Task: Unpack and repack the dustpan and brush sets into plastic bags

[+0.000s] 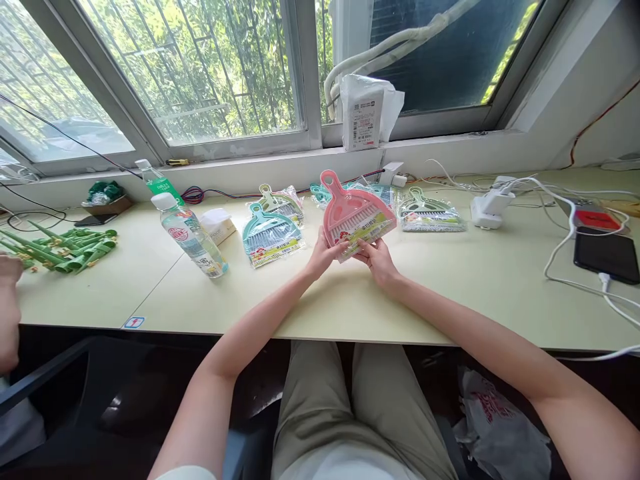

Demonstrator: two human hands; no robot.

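Sitting with our trousers point(317, 400) half under the pale table point(480, 293), we have a grey plastic bag point(505, 427) low on our right. Above the tabletop, our left hand point(326, 256) grips the lower left side of a wrapped pink dustpan set point(356, 217), and our right hand point(380, 263) pinches its lower edge; the set tilts, handle up, straight ahead of us. Off to our left, a co-worker's hand point(9, 270) is near some green stalks point(90, 250). On our right lies a black phone point(607, 255) with a white cable plugged in. Past our left forearm we see a white-capped bottle point(193, 237), then a teal dustpan set point(273, 235) with an olive one point(287, 202) just behind. A green dustpan set point(429, 213) lies right of the pink one, near a white adapter point(489, 210). Farther back, a plastic-wrapped box point(367, 123) stands on the sill before the window point(225, 67).
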